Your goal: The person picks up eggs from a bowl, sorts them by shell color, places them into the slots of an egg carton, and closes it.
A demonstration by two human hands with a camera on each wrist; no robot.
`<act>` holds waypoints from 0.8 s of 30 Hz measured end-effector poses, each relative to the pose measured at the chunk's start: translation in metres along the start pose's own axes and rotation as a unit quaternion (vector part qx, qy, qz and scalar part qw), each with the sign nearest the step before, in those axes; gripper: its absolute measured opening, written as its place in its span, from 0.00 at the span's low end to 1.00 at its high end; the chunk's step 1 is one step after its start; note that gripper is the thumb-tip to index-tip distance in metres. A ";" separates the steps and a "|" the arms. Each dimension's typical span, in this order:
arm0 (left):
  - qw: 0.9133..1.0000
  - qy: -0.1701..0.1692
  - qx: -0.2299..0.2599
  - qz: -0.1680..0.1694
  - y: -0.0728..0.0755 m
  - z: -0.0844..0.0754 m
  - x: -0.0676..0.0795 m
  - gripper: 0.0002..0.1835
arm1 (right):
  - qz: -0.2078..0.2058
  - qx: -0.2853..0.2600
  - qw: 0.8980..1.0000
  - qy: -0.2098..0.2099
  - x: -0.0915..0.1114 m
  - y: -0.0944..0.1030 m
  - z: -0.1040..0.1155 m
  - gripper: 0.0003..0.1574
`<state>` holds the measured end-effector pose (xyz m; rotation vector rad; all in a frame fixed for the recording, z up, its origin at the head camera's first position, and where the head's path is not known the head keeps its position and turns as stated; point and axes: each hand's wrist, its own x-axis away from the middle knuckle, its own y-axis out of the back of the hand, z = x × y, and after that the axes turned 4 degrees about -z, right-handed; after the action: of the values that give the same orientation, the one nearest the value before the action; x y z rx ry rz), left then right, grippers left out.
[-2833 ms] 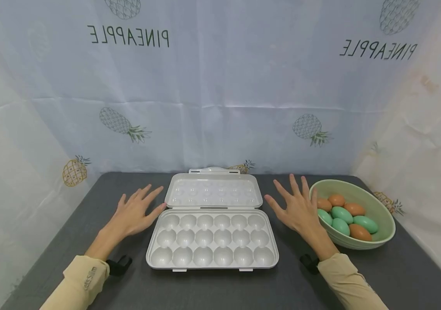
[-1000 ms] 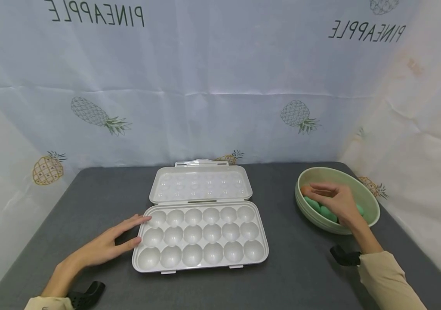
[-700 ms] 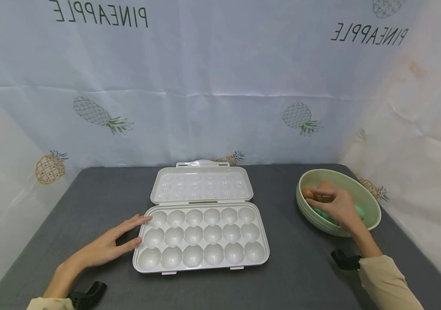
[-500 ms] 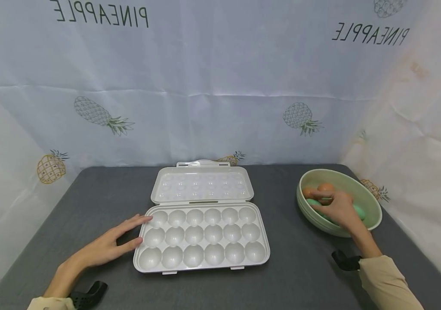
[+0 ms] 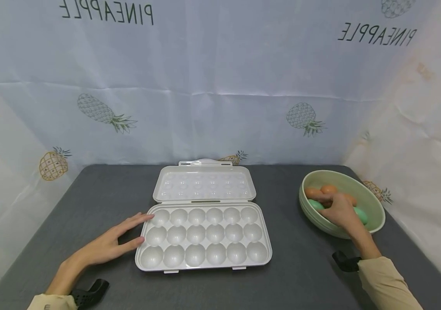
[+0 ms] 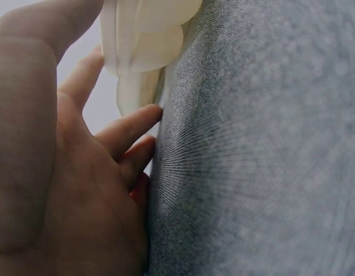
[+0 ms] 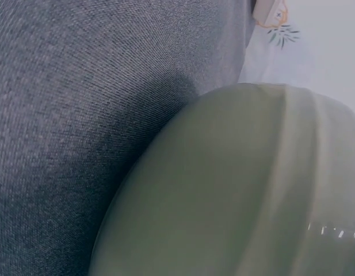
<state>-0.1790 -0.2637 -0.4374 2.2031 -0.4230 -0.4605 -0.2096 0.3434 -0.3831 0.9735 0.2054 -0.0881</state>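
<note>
A white plastic egg holder [image 5: 205, 235] lies with its lid [image 5: 205, 183] folded back; its round cups hold nothing. My left hand [image 5: 108, 246] rests at the holder's left edge, fingers extended, index fingertip on the rim and thumb by the side. The left wrist view shows those fingers [image 6: 125, 132] against the holder's underside. Inside a pale green bowl [image 5: 369, 200] at the right are brown eggs [image 5: 313, 193] and green eggs [image 5: 361, 215]. My right hand [image 5: 342, 213] reaches down among them, near a green egg [image 5: 315, 204]; its fingertips are partly hidden, so its grip is unclear.
Both objects stand on a dark grey table [image 5: 282, 275]. A pineapple-print curtain [image 5: 220, 86] closes off the back and sides. In the right wrist view the bowl's outer wall [image 7: 206, 190] fills much of the frame and hides the hand. Each wrist wears a black strap mount [image 5: 90, 293].
My left hand has come down to the holder's left edge and stays there. My right hand has moved right into the bowl and sunk lower among the eggs. The head view has shifted slightly.
</note>
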 end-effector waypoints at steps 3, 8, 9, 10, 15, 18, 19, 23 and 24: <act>1.000 0.001 0.000 0.000 -0.001 -0.001 0.001 0.31 | 0.007 -0.004 1.000 0.000 0.000 0.000 0.000 0.23; 1.000 0.005 0.003 0.004 -0.001 -0.002 0.000 0.31 | 0.009 0.001 1.000 0.001 0.000 -0.001 0.000 0.24; 1.000 0.007 0.004 0.005 -0.001 -0.002 0.000 0.31 | 0.006 0.005 1.000 0.004 0.000 -0.001 0.000 0.24; 1.000 0.008 0.005 0.006 -0.001 -0.002 0.000 0.31 | 0.001 0.009 1.000 0.009 0.000 -0.001 0.000 0.24; 1.000 0.009 0.008 0.006 0.000 -0.001 -0.002 0.30 | -0.042 0.024 0.998 0.027 0.001 -0.002 0.000 0.26; 1.000 0.004 0.012 0.001 0.000 0.000 -0.003 0.30 | -0.073 0.021 0.997 0.023 0.002 -0.003 0.000 0.27; 1.000 0.004 0.013 0.000 0.000 0.000 -0.003 0.30 | -0.082 0.017 0.996 0.022 0.003 -0.003 0.000 0.27; 1.000 0.004 0.008 -0.002 -0.001 0.000 -0.003 0.30 | -0.105 -0.038 0.994 0.010 0.005 -0.003 0.000 0.30; 1.000 0.005 0.006 -0.002 -0.001 0.000 -0.003 0.30 | -0.112 -0.055 0.992 0.005 0.006 -0.003 0.000 0.31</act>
<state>-0.1812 -0.2617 -0.4371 2.2170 -0.4165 -0.4504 -0.2041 0.3415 -0.3866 0.8387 0.3249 -0.2762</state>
